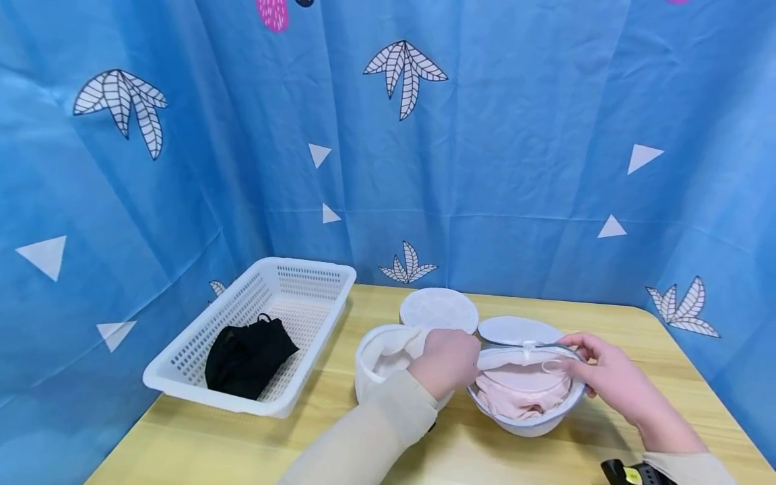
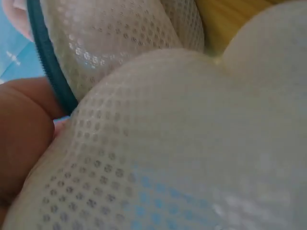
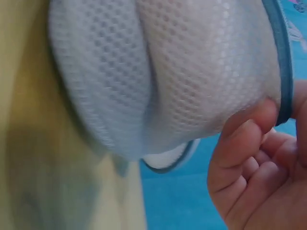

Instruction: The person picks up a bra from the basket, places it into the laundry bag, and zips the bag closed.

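Observation:
Two round white mesh bags stand side by side, unzipped, lids folded back. Pink cloth (image 1: 515,399) lies inside the right mesh bag (image 1: 533,426). My right hand (image 1: 624,384) pinches that bag's right rim between thumb and fingers; in the right wrist view the hand (image 3: 264,167) holds the teal zipper edge (image 3: 284,62). My left hand (image 1: 448,357) is curled at the same bag's left rim, above the left mesh bag (image 1: 366,370); its fingertips are hidden in the head view. In the left wrist view the hand (image 2: 26,124) grips beside the zipper edge (image 2: 48,62).
A white perforated basket (image 1: 281,404) with a black cloth item (image 1: 248,357) in it stands to the left on the wooden table (image 1: 200,438). The left bag's round lid (image 1: 439,310) lies behind the bags. A blue curtain (image 1: 515,148) hangs behind and at both sides.

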`<action>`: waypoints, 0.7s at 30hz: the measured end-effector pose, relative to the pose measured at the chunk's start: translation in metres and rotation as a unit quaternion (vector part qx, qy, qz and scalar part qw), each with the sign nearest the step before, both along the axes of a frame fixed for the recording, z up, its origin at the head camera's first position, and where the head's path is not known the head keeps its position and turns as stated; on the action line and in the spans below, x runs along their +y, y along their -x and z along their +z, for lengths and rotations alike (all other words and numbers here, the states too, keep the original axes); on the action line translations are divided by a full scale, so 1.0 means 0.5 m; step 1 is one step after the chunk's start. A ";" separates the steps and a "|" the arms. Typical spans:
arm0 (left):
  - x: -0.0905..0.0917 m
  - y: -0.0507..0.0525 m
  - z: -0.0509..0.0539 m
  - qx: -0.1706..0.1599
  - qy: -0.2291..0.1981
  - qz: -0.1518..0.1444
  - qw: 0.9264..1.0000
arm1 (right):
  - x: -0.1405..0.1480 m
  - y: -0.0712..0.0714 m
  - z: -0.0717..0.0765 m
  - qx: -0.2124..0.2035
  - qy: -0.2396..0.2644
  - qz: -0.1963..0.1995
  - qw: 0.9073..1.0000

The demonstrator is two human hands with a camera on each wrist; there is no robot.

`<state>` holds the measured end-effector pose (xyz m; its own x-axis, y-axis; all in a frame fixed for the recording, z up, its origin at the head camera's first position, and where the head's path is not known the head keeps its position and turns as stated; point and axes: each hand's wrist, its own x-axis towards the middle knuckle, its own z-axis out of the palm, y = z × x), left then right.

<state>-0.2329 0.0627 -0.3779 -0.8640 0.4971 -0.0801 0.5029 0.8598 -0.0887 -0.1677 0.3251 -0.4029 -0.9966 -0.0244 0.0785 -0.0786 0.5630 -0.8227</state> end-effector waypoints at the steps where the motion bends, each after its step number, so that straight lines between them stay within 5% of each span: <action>1: -0.004 0.002 0.004 0.004 -0.013 0.002 1.000 | 0.003 -0.003 0.006 0.011 -0.001 -0.005 1.000; 8: -0.027 0.020 0.062 0.086 -0.123 0.019 0.988 | 0.035 -0.024 0.038 0.048 -0.032 -0.060 0.997; 14: -0.025 0.017 0.063 0.040 -0.227 0.005 0.973 | 0.028 -0.025 0.042 0.065 -0.046 -0.079 0.994; 17: -0.013 0.010 0.045 -0.023 -0.317 -0.008 0.948 | 0.017 -0.020 0.037 0.067 -0.038 -0.074 0.994; 21: 0.005 0.003 0.009 -0.106 -0.441 -0.018 0.891 | 0.013 -0.015 0.028 0.063 -0.029 -0.072 0.995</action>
